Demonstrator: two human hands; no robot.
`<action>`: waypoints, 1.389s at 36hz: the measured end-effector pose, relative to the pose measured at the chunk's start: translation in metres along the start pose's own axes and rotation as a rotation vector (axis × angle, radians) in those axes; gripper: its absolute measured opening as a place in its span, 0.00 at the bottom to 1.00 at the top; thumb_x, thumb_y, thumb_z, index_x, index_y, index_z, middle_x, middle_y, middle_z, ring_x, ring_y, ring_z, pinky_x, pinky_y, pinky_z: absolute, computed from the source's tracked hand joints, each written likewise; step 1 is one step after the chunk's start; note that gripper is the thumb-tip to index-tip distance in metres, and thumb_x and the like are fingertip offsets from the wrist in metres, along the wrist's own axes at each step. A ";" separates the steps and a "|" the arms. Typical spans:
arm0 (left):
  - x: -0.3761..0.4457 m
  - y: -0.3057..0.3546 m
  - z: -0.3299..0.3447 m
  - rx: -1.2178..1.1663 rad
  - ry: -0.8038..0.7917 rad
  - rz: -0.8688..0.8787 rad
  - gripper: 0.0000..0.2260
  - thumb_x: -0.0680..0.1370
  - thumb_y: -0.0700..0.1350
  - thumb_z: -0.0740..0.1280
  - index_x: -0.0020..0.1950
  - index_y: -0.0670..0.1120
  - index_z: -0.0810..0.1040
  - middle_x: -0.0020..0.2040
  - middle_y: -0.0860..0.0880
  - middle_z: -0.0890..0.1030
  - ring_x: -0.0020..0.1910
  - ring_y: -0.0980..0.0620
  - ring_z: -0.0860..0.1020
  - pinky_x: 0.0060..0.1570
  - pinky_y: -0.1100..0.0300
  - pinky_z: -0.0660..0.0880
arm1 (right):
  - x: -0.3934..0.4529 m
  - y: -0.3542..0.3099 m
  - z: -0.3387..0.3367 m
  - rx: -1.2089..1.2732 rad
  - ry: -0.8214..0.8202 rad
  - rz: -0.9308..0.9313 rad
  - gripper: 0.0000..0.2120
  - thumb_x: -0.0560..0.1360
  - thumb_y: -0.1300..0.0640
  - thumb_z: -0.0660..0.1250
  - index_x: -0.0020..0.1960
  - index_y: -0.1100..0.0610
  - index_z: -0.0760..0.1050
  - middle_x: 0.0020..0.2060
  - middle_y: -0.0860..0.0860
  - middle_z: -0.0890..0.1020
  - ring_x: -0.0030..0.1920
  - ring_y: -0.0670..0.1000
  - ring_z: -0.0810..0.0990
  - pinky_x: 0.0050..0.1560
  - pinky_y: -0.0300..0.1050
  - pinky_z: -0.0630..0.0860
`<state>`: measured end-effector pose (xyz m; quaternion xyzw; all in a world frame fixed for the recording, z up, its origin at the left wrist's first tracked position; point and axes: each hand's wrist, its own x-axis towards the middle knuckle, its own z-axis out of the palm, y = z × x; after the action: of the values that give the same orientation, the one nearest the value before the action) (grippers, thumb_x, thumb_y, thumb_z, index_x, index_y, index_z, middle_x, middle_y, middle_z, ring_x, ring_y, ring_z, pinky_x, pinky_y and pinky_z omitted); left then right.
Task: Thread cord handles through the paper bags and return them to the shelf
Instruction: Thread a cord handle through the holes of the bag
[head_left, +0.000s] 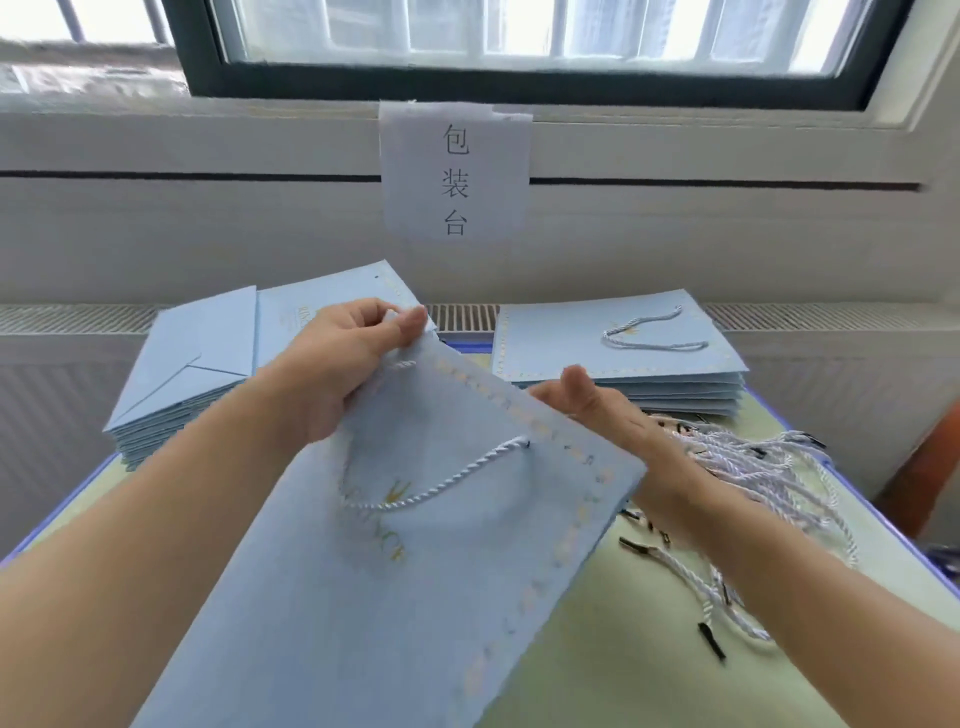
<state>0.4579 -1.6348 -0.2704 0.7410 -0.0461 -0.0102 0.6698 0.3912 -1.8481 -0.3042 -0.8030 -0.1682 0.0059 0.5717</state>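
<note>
Your left hand (332, 364) pinched the top corner of the pale blue paper bag (415, 545), held tilted above the bench (649, 649) middle. Your right hand (597, 410) lay flat behind its upper edge, grip wide. Loose cords (769, 467) lay toward the right edge.

Flat light-blue paper bag (415, 545) tilted above table centre, white cord handle (441, 480) threaded. Bag stacks (623, 358) at rear edge; loose cords (753, 467) right edge.
</note>
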 end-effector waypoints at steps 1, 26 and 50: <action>0.000 0.006 -0.002 0.011 0.034 -0.006 0.12 0.70 0.54 0.70 0.37 0.48 0.72 0.31 0.49 0.71 0.25 0.52 0.68 0.27 0.63 0.63 | -0.003 -0.005 0.000 0.223 -0.044 0.072 0.38 0.70 0.26 0.50 0.47 0.58 0.82 0.44 0.51 0.82 0.46 0.50 0.80 0.47 0.47 0.76; -0.060 -0.055 -0.012 0.955 0.307 -0.028 0.24 0.83 0.49 0.57 0.77 0.43 0.57 0.76 0.42 0.61 0.74 0.42 0.59 0.70 0.51 0.57 | 0.021 0.001 0.040 -0.937 0.190 0.199 0.26 0.83 0.51 0.50 0.78 0.56 0.49 0.78 0.51 0.53 0.76 0.53 0.51 0.75 0.48 0.48; -0.098 -0.058 0.030 1.428 0.016 0.051 0.26 0.84 0.52 0.43 0.79 0.47 0.38 0.79 0.50 0.36 0.78 0.49 0.34 0.73 0.41 0.34 | 0.008 0.000 0.090 -1.079 0.010 0.286 0.28 0.83 0.47 0.44 0.78 0.57 0.41 0.78 0.53 0.43 0.77 0.53 0.40 0.74 0.54 0.36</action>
<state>0.3609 -1.6512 -0.3360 0.9974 -0.0539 0.0438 0.0215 0.3805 -1.7633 -0.3343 -0.9967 -0.0339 -0.0070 0.0737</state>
